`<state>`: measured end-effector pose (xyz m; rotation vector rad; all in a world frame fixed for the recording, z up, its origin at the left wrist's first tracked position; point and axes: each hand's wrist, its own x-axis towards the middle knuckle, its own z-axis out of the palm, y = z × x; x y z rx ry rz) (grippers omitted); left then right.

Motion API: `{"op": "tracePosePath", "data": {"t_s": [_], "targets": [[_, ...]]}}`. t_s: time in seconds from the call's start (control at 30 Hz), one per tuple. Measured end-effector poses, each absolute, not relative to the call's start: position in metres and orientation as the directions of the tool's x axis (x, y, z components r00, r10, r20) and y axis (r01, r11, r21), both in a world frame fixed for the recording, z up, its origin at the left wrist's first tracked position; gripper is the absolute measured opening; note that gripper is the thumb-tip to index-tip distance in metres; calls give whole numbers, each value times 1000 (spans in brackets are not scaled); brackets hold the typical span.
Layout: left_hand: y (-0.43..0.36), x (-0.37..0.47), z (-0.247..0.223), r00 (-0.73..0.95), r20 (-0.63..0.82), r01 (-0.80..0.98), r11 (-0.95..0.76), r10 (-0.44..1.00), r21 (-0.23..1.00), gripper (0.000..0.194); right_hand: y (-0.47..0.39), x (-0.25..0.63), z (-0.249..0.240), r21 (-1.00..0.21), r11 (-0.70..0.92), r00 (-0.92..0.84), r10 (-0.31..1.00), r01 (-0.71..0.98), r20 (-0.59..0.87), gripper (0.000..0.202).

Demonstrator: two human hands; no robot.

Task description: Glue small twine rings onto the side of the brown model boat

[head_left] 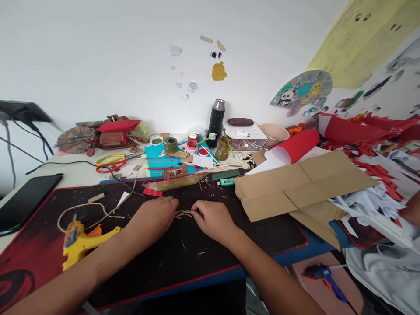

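Matt brown cardboard (305, 181), glossy black phone (28, 202), yellow glue gun (78, 244) seemingly plastic, fibrous twine (184, 214).

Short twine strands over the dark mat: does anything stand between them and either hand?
Nothing visible does. The left hand and right hand have their fingertips at opposite ends of the twine strands. The yellow glue gun lies on the outer side of the left forearm, clear of them.
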<state>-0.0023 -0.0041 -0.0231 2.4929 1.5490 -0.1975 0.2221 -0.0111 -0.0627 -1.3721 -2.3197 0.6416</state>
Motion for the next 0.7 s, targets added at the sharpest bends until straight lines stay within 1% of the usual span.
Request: {"op": "tracePosePath", "data": {"t_s": [0.03,0.1,0.2,0.27,0.37,0.47,0.63,0.7], "targets": [[-4,-3,-23,441,-217,898,-430,871,99,22,-11,224,-64,-583,407,-447,891,704,83,5],[-4,-4,-23,438,-219,899,-426,872,101,24,-10,228,-66,-683,337,-398,915,648,74,5],[-4,-8,-20,437,-224,900,-423,871,109,24,-10,238,-70,-849,182,-294,955,497,33,10],[-4,-14,-18,432,-217,902,-416,875,118,26,-11,243,-72,-905,116,-257,966,408,8,13],[-7,-28,-14,409,-148,910,-391,900,138,32,-11,246,-75,-934,89,-254,967,346,-2,14],[-12,-40,-8,372,-92,921,-356,924,158,37,-11,245,-75,-939,85,-253,968,333,-2,14],[-17,-40,3,366,-196,922,-326,910,208,40,-11,241,-74,-924,84,-214,977,373,2,15],[-17,-36,3,367,-203,918,-319,908,234,40,-12,240,-73,-917,93,-205,979,388,13,13]]}}
